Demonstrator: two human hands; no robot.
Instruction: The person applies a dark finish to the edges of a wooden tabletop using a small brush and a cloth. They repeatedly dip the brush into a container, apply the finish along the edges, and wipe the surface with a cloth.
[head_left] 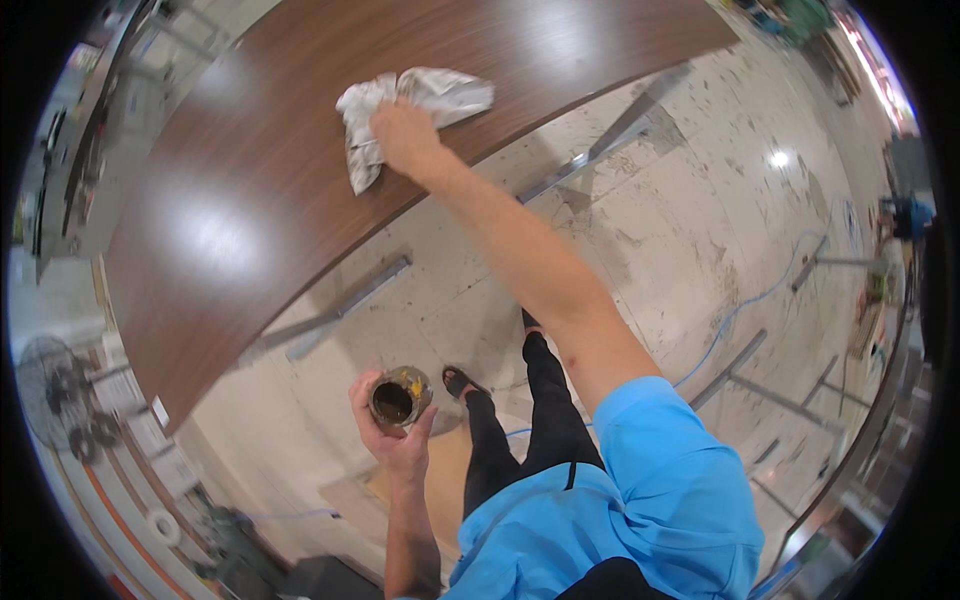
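Stretched far forward, my right hand [403, 135] presses a crumpled white cloth [450, 92] onto a brown wood-grain tabletop [270, 140]. The fingers are closed on the cloth, which spreads out to both sides of the hand. Closer to my body, my left hand [400, 445] is wrapped around an open-topped jar [411, 381] with yellow marks on its rim. Dark contents show through the jar's mouth; what they are I cannot make out. The jar is held over the floor, apart from the tabletop.
Metal legs [350, 300] show beneath the tabletop's near edge. A blue hose [715, 345] runs across the stained pale floor [720, 210] on the right, near a metal frame [735, 370]. A black fan [65, 395] stands at the left, and a brown board [380, 485] lies by my feet.
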